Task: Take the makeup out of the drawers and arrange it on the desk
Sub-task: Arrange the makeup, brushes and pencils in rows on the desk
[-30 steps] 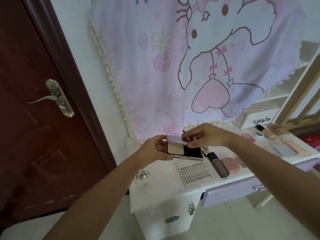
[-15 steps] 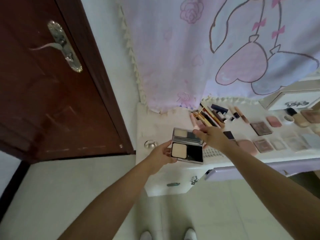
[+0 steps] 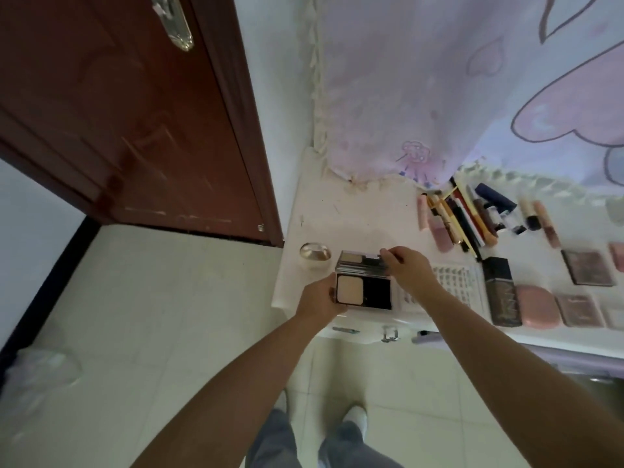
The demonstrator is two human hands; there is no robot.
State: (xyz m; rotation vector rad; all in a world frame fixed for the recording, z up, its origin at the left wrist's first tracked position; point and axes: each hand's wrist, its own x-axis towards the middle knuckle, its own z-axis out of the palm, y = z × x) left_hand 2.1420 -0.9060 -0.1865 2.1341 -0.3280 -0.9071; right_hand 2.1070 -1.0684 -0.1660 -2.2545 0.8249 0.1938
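We see an open powder compact (image 3: pixel 364 292) held over the left front part of the white desk (image 3: pixel 354 214), its base showing a beige powder pan beside a black compartment and its mirrored lid raised toward the wall. The left hand (image 3: pixel 320 302) grasps the base at its left edge, fingers curled around it, while the right hand (image 3: pixel 410 265) pinches the top right edge of the lid between curled fingers. We cannot tell whether the compact touches the desk surface or hangs just above it. Just to its left on the desk sits a round gold-topped jar (image 3: pixel 315 255). To its right, partly under the right forearm, lies a white tray of false lashes (image 3: pixel 456 285), then a dark foundation bottle (image 3: pixel 503 292) lying flat and a pink oval case (image 3: pixel 537 307). Farther back, a row of lipsticks and pencils (image 3: pixel 472 214) lies near the edge of a pink cartoon-print cloth (image 3: pixel 439 79) that hangs on the wall. Several square palettes (image 3: pixel 587 266) lie at the right edge of the view. A lilac drawer (image 3: pixel 439 339) stands slightly pulled out below the desk front, and a dark red door (image 3: pixel 118 113) fills the left side
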